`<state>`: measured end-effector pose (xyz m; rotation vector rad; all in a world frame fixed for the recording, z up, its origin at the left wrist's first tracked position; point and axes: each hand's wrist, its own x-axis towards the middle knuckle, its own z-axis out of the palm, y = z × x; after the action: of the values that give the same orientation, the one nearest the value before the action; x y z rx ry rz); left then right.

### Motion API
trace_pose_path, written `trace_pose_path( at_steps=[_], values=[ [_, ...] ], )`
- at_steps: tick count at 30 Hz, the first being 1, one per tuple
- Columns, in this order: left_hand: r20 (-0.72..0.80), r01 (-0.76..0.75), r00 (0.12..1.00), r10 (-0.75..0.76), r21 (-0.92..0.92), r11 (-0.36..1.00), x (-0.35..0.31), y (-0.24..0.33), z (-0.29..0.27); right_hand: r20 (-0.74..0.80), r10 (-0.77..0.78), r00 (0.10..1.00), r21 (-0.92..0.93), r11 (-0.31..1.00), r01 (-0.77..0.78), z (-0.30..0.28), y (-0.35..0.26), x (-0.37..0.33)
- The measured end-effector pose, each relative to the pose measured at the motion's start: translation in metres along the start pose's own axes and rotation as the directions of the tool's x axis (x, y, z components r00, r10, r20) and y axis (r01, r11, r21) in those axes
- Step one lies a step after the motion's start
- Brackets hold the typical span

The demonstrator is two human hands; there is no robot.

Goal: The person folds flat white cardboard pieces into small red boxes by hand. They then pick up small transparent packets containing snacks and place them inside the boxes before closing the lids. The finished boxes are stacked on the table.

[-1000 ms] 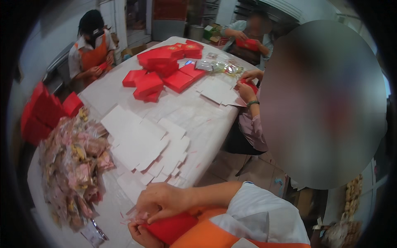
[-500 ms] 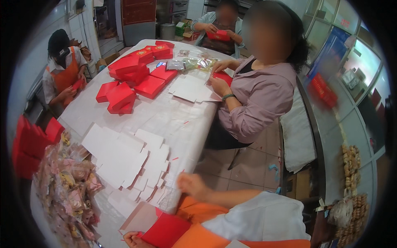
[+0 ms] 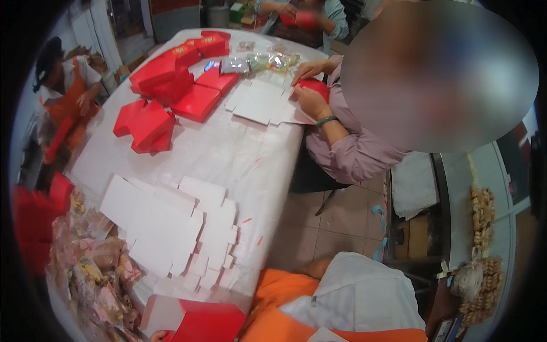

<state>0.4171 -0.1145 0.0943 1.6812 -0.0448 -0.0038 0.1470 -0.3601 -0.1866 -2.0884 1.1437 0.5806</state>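
A flat red cardboard box [image 3: 208,322] with a white inner flap lies at the bottom edge, in front of my orange apron [image 3: 279,296]. Only the fingertips of my left hand [image 3: 157,336] show, at the box's lower left corner, gripping it. My right hand is hidden; just its white sleeve [image 3: 359,296] shows. A stack of flat white box blanks [image 3: 171,228] lies on the white table [image 3: 228,154] just beyond the box.
Folded red boxes [image 3: 171,91] are piled at the table's far end. Wrapped pastries in clear bags [image 3: 91,268] lie at my left. A person in a mauve shirt [image 3: 353,154] folds a red piece across the table; other people work at the left and far end.
My view has swung left and down. The red box has dropped to the bottom edge, and my right hand, seen earlier above it, has gone out of sight.
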Motion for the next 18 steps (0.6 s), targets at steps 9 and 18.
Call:
trace_pose_path(
  at_steps=[9, 18],
  values=[
    [0.051, 0.06, 0.996, -0.074, 0.227, 0.972, 0.088, 0.001, 0.047, 0.152, 0.029, 0.988, 0.002, 1.0, -0.03, 0.002, -0.063, 0.06],
    [0.109, -0.047, 0.994, 0.023, 0.228, 0.972, 0.083, 0.012, 0.033, 0.184, -0.045, 0.982, -0.029, 0.998, 0.052, -0.009, -0.089, 0.073]
  ],
)
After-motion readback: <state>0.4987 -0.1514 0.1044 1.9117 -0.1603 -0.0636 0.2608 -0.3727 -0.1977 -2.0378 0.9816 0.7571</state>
